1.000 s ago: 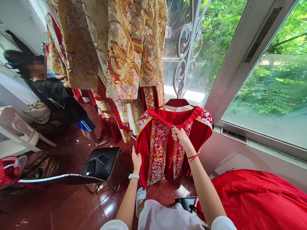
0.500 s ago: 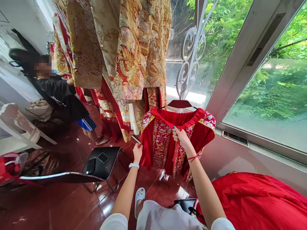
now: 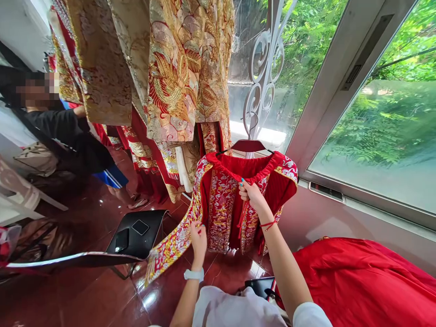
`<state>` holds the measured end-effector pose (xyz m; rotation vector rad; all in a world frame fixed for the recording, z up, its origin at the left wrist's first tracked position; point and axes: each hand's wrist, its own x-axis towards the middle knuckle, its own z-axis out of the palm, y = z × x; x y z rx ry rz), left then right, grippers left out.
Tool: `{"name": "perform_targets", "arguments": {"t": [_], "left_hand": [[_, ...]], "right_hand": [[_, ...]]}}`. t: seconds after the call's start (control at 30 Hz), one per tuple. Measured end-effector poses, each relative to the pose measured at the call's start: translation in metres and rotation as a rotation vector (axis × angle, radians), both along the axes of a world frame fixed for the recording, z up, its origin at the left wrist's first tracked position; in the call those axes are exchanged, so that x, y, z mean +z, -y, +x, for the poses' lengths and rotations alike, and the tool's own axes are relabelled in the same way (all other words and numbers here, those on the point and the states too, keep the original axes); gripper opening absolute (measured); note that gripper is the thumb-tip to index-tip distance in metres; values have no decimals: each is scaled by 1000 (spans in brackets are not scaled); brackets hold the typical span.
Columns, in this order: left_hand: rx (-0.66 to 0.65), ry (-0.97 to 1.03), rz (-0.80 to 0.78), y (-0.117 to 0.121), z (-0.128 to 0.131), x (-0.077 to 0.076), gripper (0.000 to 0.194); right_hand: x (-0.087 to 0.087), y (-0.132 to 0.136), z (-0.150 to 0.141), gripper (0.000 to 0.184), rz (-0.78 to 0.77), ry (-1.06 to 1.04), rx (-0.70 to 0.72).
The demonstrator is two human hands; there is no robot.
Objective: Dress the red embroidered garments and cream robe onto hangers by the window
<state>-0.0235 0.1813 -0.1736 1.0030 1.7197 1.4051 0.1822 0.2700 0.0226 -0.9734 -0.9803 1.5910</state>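
A red pleated skirt [image 3: 233, 195] with gold and silver embroidered panels hangs from a hanger [image 3: 248, 145] with a dark red bar. My right hand [image 3: 252, 193] is closed on the gathered waistband at the front, with a red cord hanging just below. My left hand [image 3: 198, 237] is closed at the edge of a long embroidered panel [image 3: 172, 238] on the skirt's left side. That panel slants outward and down to the left, its patterned face showing. Parts of the left fingertips are hidden against the fabric.
Gold embroidered garments [image 3: 173, 81] hang at the upper left, near a person in a black shirt [image 3: 57, 136]. A black chair [image 3: 150, 227] carries two phones. Red fabric [image 3: 368, 281] is heaped at the lower right. Another phone [image 3: 326, 191] rests on the window ledge.
The embroidered side panel has swung out to the left, its patterned face now visible. My left hand has moved lower along it. My right hand keeps its grip on the waistband.
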Motion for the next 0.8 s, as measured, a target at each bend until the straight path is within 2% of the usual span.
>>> {"name": "perform_targets", "arguments": {"t": [0.07,0.17,0.2,0.27,0.37,0.5,0.63,0.8], "left_hand": [[-167,8,99,10,44,10,32],[-455,101,218,14,101,42,51],[-487,171,202,13,115,54,54],[-451,331,122,9,131,77,50],[-363,577,31,9,137,106,43],[-485,866,23,23,134,146,65],[-480,929,45,36,128,179,74],[-435,918,73,45,119,201,75]], "right_hand": [[2,2,-2,44,-25,-23,30],[4,4,-5,42,-55,-67,48],[5,5,-6,41,-60,-84,45],[7,6,-4,41,-72,-113,38],[12,8,3,43,-98,-167,70],[20,8,6,43,-148,-303,188],[31,-4,-3,36,-242,-396,220],[51,-35,-14,32,-267,-408,204]]}}
